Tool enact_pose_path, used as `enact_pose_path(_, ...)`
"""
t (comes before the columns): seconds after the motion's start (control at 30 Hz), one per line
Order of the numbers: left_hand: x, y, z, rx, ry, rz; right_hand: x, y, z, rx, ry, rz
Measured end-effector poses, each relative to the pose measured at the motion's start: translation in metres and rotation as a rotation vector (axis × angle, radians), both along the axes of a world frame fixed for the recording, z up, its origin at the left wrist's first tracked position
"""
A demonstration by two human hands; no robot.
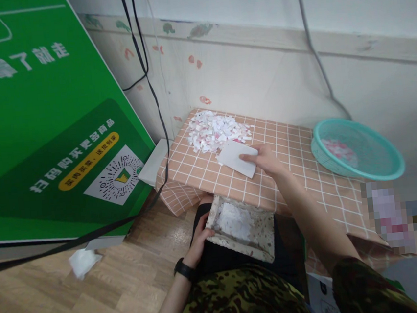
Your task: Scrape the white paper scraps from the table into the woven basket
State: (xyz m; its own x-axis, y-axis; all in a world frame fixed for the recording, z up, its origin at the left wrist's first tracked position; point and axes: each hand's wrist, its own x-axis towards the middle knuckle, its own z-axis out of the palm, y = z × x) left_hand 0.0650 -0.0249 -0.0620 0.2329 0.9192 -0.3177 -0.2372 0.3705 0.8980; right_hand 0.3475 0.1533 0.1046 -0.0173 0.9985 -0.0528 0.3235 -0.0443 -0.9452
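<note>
My right hand (264, 158) grips a flat white card (236, 157) by its right edge, thumb on top. The card lies low over the checked tablecloth, its far edge at a heap of small white and pink paper scraps (211, 131). My left hand (203, 231) is closed on the left rim of a shallow, stained tray (263, 242). This tray sits above my lap, just below the table's front edge, with white paper bits (235, 220) inside it.
A turquoise plastic basket (359, 171) with pink and white bits stands on the right of the table (284, 144). A green printed panel (42, 118) rises at left, with a black strap (162, 131) hanging beside it. A white crumpled item (85, 262) lies on the floor.
</note>
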Motion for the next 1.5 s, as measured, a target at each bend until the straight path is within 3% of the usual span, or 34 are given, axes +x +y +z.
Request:
enact_pose_path(0.27, -0.001, 0.0, -0.005, -0.015, 0.002, -0.004, -0.007, 0.003, -0.002, 0.061, 0.032, -0.011)
enact_pose_path(0.4, -0.002, 0.0, -0.003, -0.008, 0.001, -0.007, 0.008, 0.015, 0.005, 0.174, -0.155, -0.016)
enact_pose_path(0.53, -0.001, 0.001, -0.001, -0.003, 0.006, 0.001, 0.004, 0.021, 0.011, 0.261, -0.359, 0.088)
enact_pose_path(0.63, -0.001, 0.001, 0.0, -0.006, 0.01, 0.0, -0.006, 0.019, 0.012, 0.29, -0.383, 0.198)
enact_pose_path(0.77, -0.001, 0.0, 0.001, -0.007, 0.002, 0.004, -0.001, 0.01, 0.012, 0.281, -0.357, 0.266)
enact_pose_path(0.97, 0.0, 0.001, 0.001, -0.02, 0.003, 0.013, 0.033, -0.004, 0.023, 0.17, -0.385, 0.398)
enact_pose_path(1.13, 0.001, 0.0, 0.003, -0.012, -0.001, 0.004, 0.04, -0.02, 0.024, 0.225, -0.378, 0.312)
enact_pose_path(1.33, 0.0, -0.001, 0.003, -0.032, 0.002, 0.022, 0.049, -0.041, 0.027, 0.155, -0.399, 0.44)
enact_pose_path(1.5, 0.002, -0.001, 0.004, -0.024, -0.005, 0.033, 0.054, -0.046, 0.026, 0.219, -0.414, 0.285)
